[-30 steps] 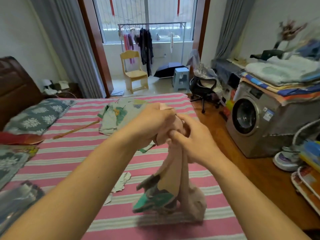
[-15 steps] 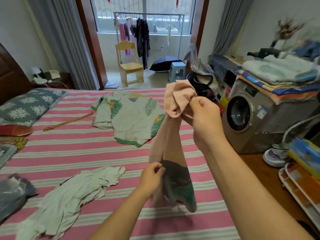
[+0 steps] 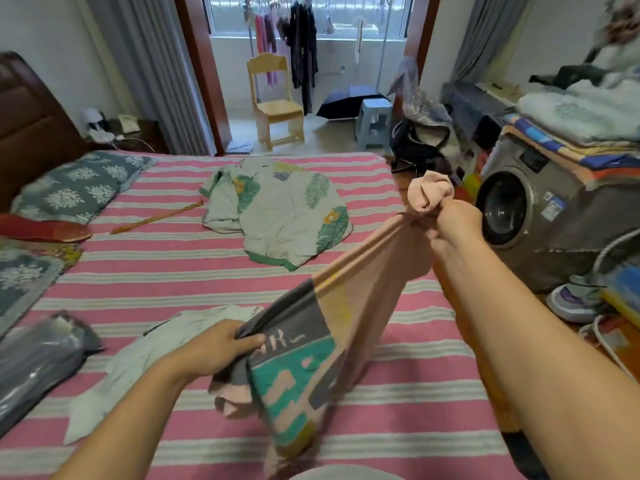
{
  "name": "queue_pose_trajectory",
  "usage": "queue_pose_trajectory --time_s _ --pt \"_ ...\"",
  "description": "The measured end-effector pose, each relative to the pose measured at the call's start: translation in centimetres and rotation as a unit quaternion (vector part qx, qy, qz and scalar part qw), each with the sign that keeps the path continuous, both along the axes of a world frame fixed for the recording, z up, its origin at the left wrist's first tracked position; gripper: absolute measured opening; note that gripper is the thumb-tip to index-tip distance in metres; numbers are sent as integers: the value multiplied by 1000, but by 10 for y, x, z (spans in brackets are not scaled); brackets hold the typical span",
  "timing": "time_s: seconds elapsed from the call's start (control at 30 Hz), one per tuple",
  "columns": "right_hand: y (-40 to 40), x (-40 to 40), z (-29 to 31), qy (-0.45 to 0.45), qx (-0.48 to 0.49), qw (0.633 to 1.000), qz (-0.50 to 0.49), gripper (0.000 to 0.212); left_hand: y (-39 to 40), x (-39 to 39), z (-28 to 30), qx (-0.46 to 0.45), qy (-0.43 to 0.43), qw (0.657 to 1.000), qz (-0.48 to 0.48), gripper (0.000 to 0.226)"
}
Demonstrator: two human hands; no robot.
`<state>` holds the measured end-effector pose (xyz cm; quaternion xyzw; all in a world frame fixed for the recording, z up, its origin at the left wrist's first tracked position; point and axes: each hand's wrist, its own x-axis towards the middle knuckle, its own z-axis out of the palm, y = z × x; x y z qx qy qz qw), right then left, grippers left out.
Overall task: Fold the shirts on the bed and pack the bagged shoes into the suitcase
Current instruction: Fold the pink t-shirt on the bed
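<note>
— Since half a second earlier, the left hand (image 3: 221, 344) had pulled out to the left and the right hand (image 3: 450, 220) had swung out to the right, so the pink shirt (image 3: 346, 306) was stretched between them instead of hanging in a bunch.

— How were they holding it?

— Both fists were closed on cloth. The right one was clamped on a gathered knot of fabric, raised near the bed's right edge; the left one was pinching the printed end low over the striped bed (image 3: 156, 271). The shirt was off the mattress, only its loose bottom drooping toward it.

— So was anything folded yet?

— Not that I could see. A leaf-print shirt (image 3: 277, 213) lay rumpled toward the far side, and a pale shirt (image 3: 138, 368) lay crumpled just under the left wrist. A grey plastic bag (image 3: 38, 362) sat at the left edge; whether it held the shoes I couldn't tell. No suitcase was in sight. I'd have judged the job barely begun.
</note>
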<state>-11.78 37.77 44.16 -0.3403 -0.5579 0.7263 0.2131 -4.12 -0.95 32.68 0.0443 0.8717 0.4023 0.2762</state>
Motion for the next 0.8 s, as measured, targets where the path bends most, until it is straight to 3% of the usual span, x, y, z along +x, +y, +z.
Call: queue_pose_trajectory --time_s 0.07,0.17,0.27,0.37,0.43,0.53,0.67,0.8 --pt "0 -6 -1 -6 -18 1000 8 26 -22 2 -22 33 0 996 88 36" --pt "3 -20 1 16 -68 997 17 31 -44 3 -33 -83 134 985 69 38" --pt "16 -36 11 65 -112 991 9 34 -48 -22 -2 -117 246 951 150 31" --pt "22 -39 32 151 -146 978 11 36 -45 -47 52 -73 341 909 226 18" --pt "24 -29 37 233 -203 950 36 31 -37 -49 77 -28 366 896 248 22" --pt "41 -6 15 275 -279 920 31 28 -26 -18 79 30 336 923 186 22" --pt "70 47 -80 77 -271 959 -27 36 -23 50 7 33 224 965 131 30" --pt "75 125 -181 -159 -226 960 34 36 -2 97 -94 -55 177 973 140 47"
